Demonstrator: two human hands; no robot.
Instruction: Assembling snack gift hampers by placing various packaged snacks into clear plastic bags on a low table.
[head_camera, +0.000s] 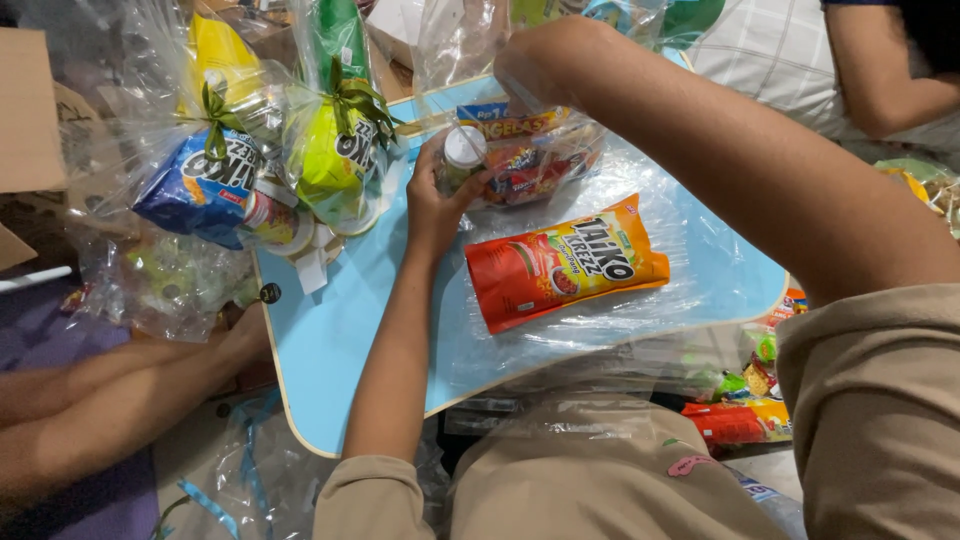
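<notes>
Left hand (437, 205) is closed around a small jar with a white lid (462, 153), holding it upright against a stack of snack packets (525, 165) on a clear cellophane sheet (640, 310). Right hand (520, 62) reaches over the top of the stack near the upper edge; its fingers are mostly hidden behind cellophane, so cannot tell whether it grips anything. The sheet is spread flat over the light blue worktop (330, 340). An orange-red snack pouch (565, 262) lies flat on the sheet, just beside the stack, not touched by either hand.

Progress, as a judgement: two wrapped bundles, one around a blue snack bag (200, 185), one around a green snack bag (335, 160), stand finished at the left with green ribbon bows. The bundle in hand looks early: goods only being stacked, sheet not gathered, no ribbon on it. Another person's forearm (110, 400) rests at lower left, another arm (885, 70) at top right.
</notes>
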